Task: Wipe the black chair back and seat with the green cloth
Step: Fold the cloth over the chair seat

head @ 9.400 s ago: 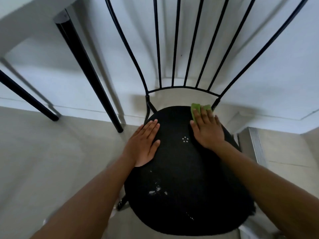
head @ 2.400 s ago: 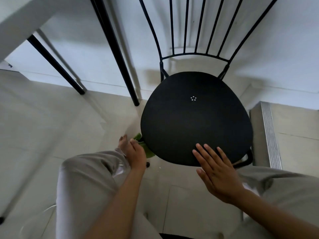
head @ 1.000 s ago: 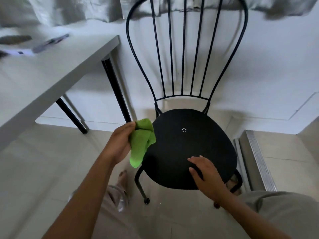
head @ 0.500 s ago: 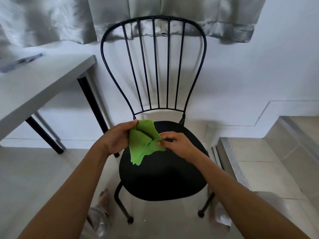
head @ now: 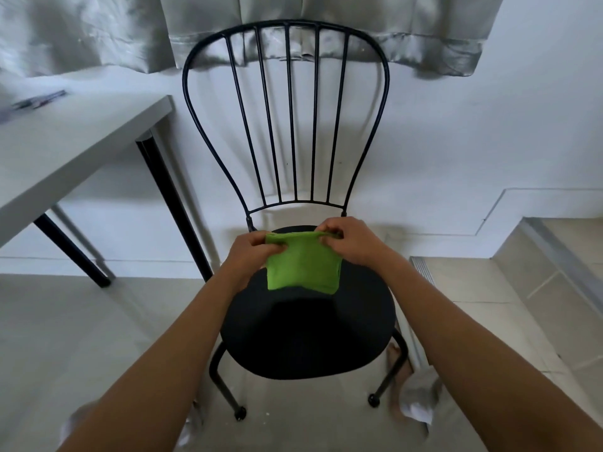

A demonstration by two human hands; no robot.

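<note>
The black chair stands in front of me against the white wall, its round seat point(head: 310, 334) below my hands and its barred back point(head: 287, 119) rising behind them. Both hands hold the green cloth point(head: 303, 265) by its top edge above the rear part of the seat. My left hand point(head: 251, 252) pinches the left corner and my right hand point(head: 352, 239) pinches the right corner. The cloth hangs flat as a folded square between them.
A white table point(head: 65, 148) with black legs point(head: 173, 210) stands to the left, with pens on its top. A grey curtain point(head: 228, 31) hangs behind the chair back. A tiled step point(head: 554, 256) rises at the right. My bare feet are beside the chair legs.
The cloth hung bunched from my left hand; now both hands hold it spread by the top corners. My view has risen, so the whole chair back shows.
</note>
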